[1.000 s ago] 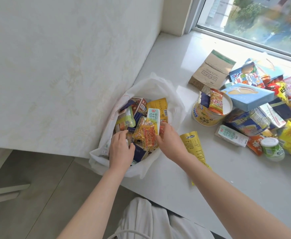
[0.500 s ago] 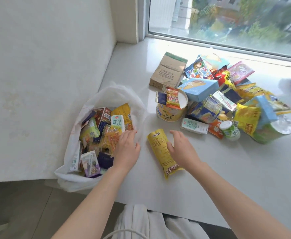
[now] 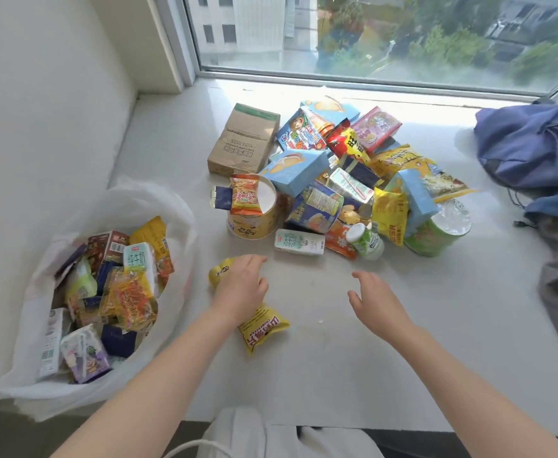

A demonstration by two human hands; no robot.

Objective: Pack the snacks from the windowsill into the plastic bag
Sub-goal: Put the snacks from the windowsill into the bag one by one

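Resting my left hand (image 3: 241,285) on the yellow packet (image 3: 262,330), fingers nearly straight over it, I see my right hand (image 3: 375,299) spread and empty just right of that packet. The plastic bag (image 3: 132,200) gapes to its left, and the snack pile (image 3: 317,206) lies beyond it on the windowsill (image 3: 337,375).

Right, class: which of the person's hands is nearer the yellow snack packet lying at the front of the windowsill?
Left. The left hand rests on top of the yellow snack packet. The right hand is off to the packet's right, not touching it.
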